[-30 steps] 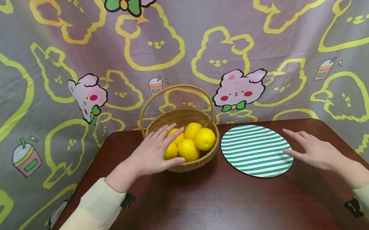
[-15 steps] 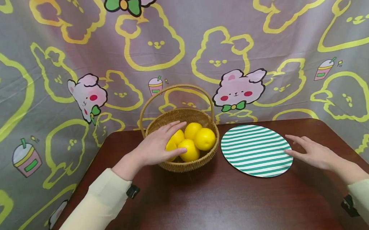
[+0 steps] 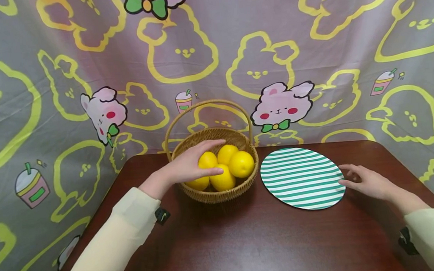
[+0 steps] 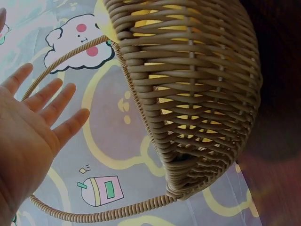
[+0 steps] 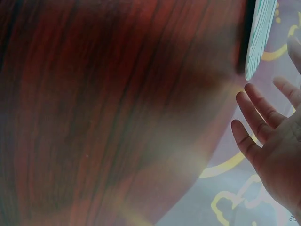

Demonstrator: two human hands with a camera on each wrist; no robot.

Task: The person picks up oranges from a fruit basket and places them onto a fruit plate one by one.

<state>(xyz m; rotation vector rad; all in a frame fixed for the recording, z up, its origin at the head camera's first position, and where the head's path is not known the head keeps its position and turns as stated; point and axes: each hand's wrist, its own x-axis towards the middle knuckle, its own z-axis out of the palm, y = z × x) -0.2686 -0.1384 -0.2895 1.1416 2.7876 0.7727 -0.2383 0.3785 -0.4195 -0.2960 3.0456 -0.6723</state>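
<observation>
My left hand (image 3: 183,167) hovers over the left side of a wicker basket (image 3: 221,196) with an arched handle. Inside lie several round, smooth yellow fruits (image 3: 241,164). The left thumb overlaps the front fruits in the head view, with the fingers reaching over those behind. In the left wrist view the fingers of that hand (image 4: 30,120) are spread beside the basket wall (image 4: 197,94), holding nothing. A round mat (image 3: 302,177) with green and white stripes lies right of the basket. My right hand (image 3: 372,185), fingers loosely bent and holding nothing, is at the mat's right edge.
The dark reddish-brown wooden table (image 3: 264,246) runs from the front back to a grey cloth backdrop (image 3: 210,46) printed with cartoon rabbits and drinks. The basket handle (image 3: 204,102) rises in an arch above the fruits.
My left hand has shifted right and slightly up over the fruits, thumb and fingers now more in profile. My right hand has dropped slightly, its fingers a little more bent. Basket and mat stay put.
</observation>
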